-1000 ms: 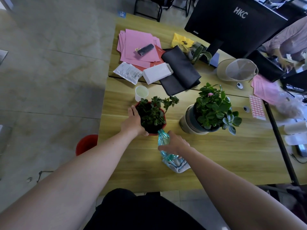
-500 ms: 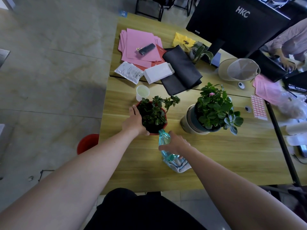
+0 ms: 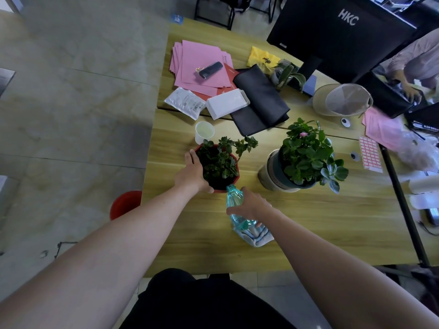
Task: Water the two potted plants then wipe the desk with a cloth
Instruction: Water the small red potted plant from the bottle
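Two plants to water: you are on the first of them, and the wiping has not begun.
Step in hand: watering the plant in the red pot (image 3: 234, 184), as far as these arms show it.
Left hand: your left hand (image 3: 191, 174) is cupped against the near-left side of the red pot, fingers curled around its wall, holding it steady on the desk (image 3: 332, 222).
Right hand: your right hand (image 3: 249, 205) is closed around a clear blue-green bottle (image 3: 234, 197), tipped so its neck points at the pot's near rim.
Water: no stream can be made out, so whether it is pouring is not clear; the mouth sits right at the rim.
Second plant: the bigger plant with a pink flower stands in a grey and white pot (image 3: 273, 172) to the right, apart from the red one, untouched by either hand.
Cloth: a pale folded cloth (image 3: 257, 237) lies on the desk directly under your right wrist and the bottle's base.
Nearby: a plastic cup (image 3: 204, 131) stands just behind the red pot; pink papers (image 3: 199, 65) lie farther back.
Next move: probably tip gently, keep the mouth over the soil and not the rim, then carry the bottle right to the flowering plant.
Watch for: spill onto the wood near the rim; the cloth is close for that.
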Available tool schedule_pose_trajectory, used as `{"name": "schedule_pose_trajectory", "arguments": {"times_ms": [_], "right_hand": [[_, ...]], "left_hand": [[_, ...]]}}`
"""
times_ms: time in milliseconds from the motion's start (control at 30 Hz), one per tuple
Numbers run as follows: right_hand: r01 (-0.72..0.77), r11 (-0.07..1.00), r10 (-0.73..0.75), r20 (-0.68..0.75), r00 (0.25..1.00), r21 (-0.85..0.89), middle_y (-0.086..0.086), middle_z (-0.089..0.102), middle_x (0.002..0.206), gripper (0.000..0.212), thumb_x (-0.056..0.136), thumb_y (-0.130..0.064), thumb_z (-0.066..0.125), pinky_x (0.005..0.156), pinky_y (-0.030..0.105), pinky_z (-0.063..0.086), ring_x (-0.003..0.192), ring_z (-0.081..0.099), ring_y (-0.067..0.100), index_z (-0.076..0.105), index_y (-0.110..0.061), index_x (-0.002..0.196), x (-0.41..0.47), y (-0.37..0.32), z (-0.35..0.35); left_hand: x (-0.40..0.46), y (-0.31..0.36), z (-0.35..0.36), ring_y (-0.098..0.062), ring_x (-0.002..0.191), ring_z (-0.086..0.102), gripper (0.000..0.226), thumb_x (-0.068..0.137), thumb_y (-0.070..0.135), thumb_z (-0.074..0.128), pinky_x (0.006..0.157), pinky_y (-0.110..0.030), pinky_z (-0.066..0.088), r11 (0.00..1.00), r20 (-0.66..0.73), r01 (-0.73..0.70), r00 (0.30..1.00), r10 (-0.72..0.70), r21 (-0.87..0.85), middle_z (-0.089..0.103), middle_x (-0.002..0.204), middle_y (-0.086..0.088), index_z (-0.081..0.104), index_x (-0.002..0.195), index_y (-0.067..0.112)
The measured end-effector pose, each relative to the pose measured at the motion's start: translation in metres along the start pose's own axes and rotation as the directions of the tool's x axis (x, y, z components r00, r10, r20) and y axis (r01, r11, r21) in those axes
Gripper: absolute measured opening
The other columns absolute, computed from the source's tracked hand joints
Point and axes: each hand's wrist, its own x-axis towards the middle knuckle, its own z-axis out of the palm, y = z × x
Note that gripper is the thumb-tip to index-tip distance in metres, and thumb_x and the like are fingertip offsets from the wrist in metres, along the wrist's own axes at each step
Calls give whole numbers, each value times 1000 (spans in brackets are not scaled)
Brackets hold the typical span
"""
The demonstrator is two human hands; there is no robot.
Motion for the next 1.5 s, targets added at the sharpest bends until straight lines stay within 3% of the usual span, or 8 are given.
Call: {"name": "schedule_pose_trajectory", "arguments": {"times_ms": [567,767,1133,1500], "right_hand": [[7,1000,-7,-6,1000,-26,4,59,109,75,72,-59,73,86,44,52,98,59,28,41,-18,126,3,2,0],[9,1000,-9,-4,1000,-17,3,58,106,74,71,-58,73,84,49,56,98,61,28,41,-19,125,2,0,-1],[8,1000,-8,-6,1000,-25,3,59,108,80,69,-60,72,87,48,54,99,61,28,40,-19,130,3,-2,-2],[2,1000,-2,5,1000,-13,4,57,108,79,69,-60,74,84,52,56,99,62,29,39,-20,129,3,-2,-2]], "left_hand": [[1,-1,1,-36,135,47,146,67,41,88,95,-45,53,1000,6,-4,1000,4,-11,-18,165,-13,-24,154,7],[0,1,0,-33,134,48,146,67,41,88,88,-40,52,1000,-4,4,1000,-4,12,-17,165,-12,-24,154,7],[2,0,1,-36,137,44,147,66,38,89,97,-44,51,1000,10,-7,1000,7,-23,-20,164,-13,-25,153,6],[2,0,1,-34,133,49,146,67,40,88,93,-42,52,1000,1,-5,1000,5,-2,-18,165,-13,-25,153,6]]}}
